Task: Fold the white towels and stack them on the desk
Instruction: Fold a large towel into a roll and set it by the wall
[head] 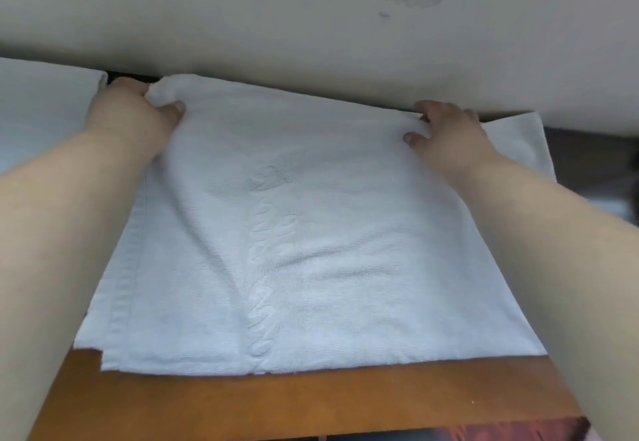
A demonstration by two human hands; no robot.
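A white towel with a raised woven pattern down its middle lies spread over the brown wooden desk, doubled into layers whose edges show at the near left. My left hand pinches its far left corner, thumb on top. My right hand grips the far right edge, fingers curled over the fold. Both arms reach forward across the towel's sides. Another white towel lies flat at the far left, beyond my left hand.
A pale wall with a faint stain rises right behind the desk's far edge. A strip of white cloth shows past my right hand. Dark floor and a reddish patterned surface lie to the right and below.
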